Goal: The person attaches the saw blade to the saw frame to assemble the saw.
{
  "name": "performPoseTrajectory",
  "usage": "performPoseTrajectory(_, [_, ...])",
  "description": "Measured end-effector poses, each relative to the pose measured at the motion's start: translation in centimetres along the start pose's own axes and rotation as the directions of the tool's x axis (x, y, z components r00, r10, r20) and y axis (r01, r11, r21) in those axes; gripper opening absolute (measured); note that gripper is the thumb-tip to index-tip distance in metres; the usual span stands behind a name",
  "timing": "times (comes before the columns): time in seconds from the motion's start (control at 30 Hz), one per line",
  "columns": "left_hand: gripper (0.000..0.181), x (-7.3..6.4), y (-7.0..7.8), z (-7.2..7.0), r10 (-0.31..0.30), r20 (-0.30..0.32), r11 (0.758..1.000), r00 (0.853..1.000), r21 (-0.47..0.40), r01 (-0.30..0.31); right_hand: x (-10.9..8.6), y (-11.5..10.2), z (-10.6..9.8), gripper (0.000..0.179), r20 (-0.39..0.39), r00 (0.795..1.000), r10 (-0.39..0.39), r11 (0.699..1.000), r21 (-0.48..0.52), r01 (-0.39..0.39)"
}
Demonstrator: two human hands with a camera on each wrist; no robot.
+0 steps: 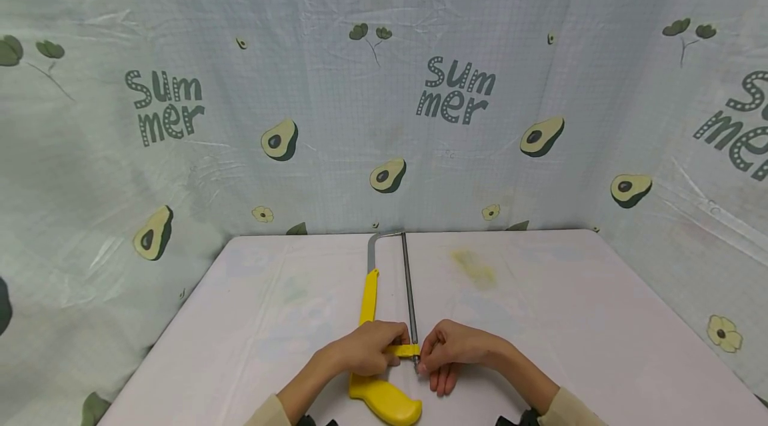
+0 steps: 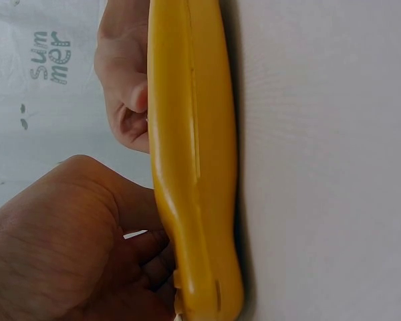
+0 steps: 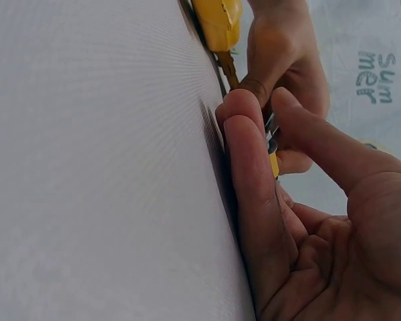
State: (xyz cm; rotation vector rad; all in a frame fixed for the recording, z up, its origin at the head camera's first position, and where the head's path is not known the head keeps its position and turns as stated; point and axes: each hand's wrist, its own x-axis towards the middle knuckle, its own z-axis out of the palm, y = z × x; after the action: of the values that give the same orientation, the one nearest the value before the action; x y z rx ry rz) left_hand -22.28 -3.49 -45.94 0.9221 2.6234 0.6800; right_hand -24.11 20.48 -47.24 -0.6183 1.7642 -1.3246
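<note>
A hacksaw (image 1: 369, 303) lies on the table, its yellow handle (image 1: 393, 405) toward me and its grey metal bow at the far end. The blade (image 1: 409, 293) runs along the right side, down to a yellow end piece with a small metal fitting (image 1: 417, 361). My left hand (image 1: 373, 348) grips the frame above the handle, its fingertips at the yellow end piece. At the fitting, my right hand (image 1: 451, 348) pinches with thumb and forefinger, its other fingers loosely bent near the table. In the right wrist view the fingers partly hide the fitting.
The pale table (image 1: 540, 293) carries a faint yellow stain (image 1: 474, 269) beyond the right hand. A hanging sheet (image 1: 336, 93) printed with avocados and lettering closes off the back and both sides.
</note>
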Motion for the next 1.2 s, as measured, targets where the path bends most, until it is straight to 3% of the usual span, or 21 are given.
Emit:
performPoseTrajectory(0.2, [0.02,0.0,-0.02,0.08,0.004,0.0,1.0,1.0,-0.006,-0.004,0.01,0.01,0.06,0.031,-0.012,1.0,0.013,1.0,-0.012,-0.013])
performPoseTrajectory(0.53, [0.02,-0.09,0.07,-0.01,-0.005,0.0,1.0,1.0,-0.006,0.005,0.15,-0.2,0.28,0.03,-0.037,0.999,0.03,0.999,-0.024,-0.03])
performPoseTrajectory(1.2, [0.02,-0.03,-0.06,-0.06,0.009,-0.003,1.0,1.0,-0.005,-0.009,-0.04,-0.31,0.14,0.03,-0.005,1.0,0.005,1.0,-0.007,-0.005])
